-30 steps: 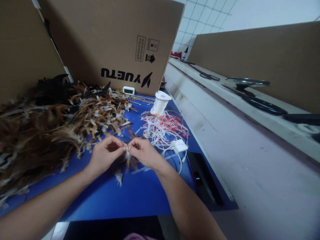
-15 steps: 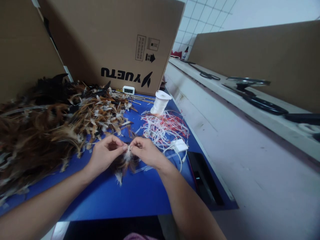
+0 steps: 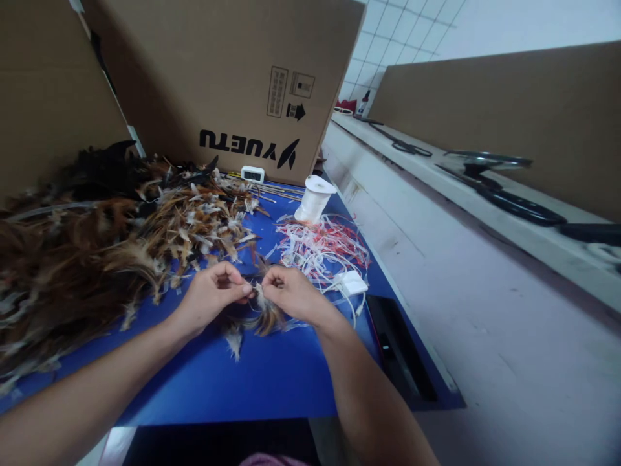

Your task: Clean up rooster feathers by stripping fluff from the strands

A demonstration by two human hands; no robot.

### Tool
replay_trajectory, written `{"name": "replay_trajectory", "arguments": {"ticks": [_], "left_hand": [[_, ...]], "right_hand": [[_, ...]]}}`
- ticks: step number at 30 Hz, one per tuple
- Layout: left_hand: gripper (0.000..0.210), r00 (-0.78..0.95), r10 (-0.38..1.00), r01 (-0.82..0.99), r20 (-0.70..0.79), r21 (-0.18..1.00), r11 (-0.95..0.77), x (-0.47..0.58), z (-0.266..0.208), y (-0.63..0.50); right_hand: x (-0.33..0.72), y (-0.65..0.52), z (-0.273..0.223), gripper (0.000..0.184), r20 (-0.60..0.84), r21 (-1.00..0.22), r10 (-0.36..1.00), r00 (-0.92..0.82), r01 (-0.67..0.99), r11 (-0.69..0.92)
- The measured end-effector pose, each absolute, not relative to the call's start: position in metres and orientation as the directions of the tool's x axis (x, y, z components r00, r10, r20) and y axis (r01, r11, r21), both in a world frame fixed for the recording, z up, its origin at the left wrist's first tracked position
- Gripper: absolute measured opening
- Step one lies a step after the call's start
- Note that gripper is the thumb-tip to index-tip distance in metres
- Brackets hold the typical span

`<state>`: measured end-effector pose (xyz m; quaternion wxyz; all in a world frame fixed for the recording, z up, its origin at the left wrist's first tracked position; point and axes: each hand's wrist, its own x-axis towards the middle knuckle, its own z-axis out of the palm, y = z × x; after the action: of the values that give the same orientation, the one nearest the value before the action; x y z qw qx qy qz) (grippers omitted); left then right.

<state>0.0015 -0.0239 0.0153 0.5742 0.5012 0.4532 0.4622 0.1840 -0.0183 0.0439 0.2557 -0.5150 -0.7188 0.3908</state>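
Observation:
Brown and whitish feathers (image 3: 270,317) hang together in a small bunch over the blue tabletop (image 3: 252,388). My right hand (image 3: 291,292) pinches the top of this bunch between thumb and fingers. Just to the left, my left hand (image 3: 220,294) is closed in a pinch at the bunch's upper edge; what lies between its fingertips is too small to make out. One pale, fluffy feather (image 3: 234,342) rests on the table below my left hand.
A big feather pile (image 3: 97,259) covers the left side. A white spool (image 3: 314,197) stands behind tangled red and white strips (image 3: 325,246). A white adapter (image 3: 352,283) and a black phone-like slab (image 3: 400,349) lie at right. Cardboard (image 3: 218,77) walls the back.
The feather bunch and my right hand have shifted slightly right. My fingertips have moved a little apart, and the bunch now leans to the right.

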Motion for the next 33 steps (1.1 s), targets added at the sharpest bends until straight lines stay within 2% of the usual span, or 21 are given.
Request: {"name": "replay_trajectory", "arguments": {"ticks": [33], "left_hand": [[0.029, 0.192, 0.974, -0.221, -0.121, 0.962, 0.163, -0.001, 0.019, -0.026]], "right_hand": [[0.193, -0.019, 0.052, 0.006, -0.009, -0.857, 0.945, -0.327, 0.49, 0.162]]}}
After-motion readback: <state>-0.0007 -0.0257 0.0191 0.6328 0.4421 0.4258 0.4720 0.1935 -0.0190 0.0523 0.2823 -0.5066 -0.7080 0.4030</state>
